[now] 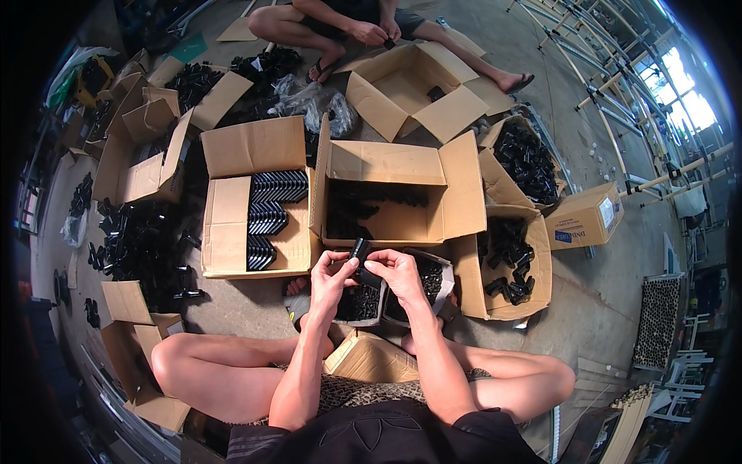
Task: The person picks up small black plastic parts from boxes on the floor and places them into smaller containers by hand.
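Note:
A black plastic pipe fitting (360,249) is held up between my two hands, in front of my crossed legs. My left hand (332,277) pinches it from the left side with thumb and fingers. From the right, my right hand (396,272) presses thumb and fingertips together at the fitting's lower part; whether a smaller piece is between them is hidden. Just below my hands stand two small open containers, the left one (359,304) and the right one (429,282), filled with small black parts.
An open carton (290,232) holds black fittings in neat rows; a second carton (402,213) stands beside it. Loose fittings (143,243) heap at left, and more fill a carton (510,263) at right. Across from me, a person's hands (379,32) work above another carton (410,81).

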`<control>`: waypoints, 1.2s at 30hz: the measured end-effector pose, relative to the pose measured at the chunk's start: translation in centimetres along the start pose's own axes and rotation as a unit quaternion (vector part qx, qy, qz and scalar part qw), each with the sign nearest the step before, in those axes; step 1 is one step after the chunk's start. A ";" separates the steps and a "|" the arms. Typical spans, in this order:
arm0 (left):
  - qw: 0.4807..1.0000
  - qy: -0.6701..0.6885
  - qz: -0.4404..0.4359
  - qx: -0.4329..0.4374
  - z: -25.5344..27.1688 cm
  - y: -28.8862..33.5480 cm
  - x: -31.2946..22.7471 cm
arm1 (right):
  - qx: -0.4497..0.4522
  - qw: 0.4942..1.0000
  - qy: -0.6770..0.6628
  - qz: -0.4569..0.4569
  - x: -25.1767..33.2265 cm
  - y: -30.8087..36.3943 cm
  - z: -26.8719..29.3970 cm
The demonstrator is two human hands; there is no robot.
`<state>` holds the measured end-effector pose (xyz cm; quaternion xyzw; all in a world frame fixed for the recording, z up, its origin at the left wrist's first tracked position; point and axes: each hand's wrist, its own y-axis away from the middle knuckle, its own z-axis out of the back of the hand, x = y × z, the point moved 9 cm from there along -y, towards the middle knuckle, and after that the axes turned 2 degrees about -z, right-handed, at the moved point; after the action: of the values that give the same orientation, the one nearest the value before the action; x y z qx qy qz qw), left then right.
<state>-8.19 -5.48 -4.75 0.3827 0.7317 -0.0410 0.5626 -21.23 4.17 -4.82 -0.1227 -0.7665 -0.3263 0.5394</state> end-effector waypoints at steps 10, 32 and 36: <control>0.999 -0.039 -0.025 -0.001 -0.1 0.1 -0.3 | -0.028 0.998 0.051 0.009 0.2 0.0 0.2; 0.996 -0.043 -0.076 -0.009 -0.1 -0.3 -0.2 | -0.042 0.999 0.022 0.011 -0.8 0.0 0.1; 0.995 -0.051 -0.082 -0.015 0.1 -0.2 -0.4 | -0.033 0.999 0.020 -0.033 -1.3 0.1 -0.2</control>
<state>-8.24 -5.90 -4.51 0.3106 0.7312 -0.0958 0.5997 -20.55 4.31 -5.89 -0.1089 -0.7481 -0.3716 0.5389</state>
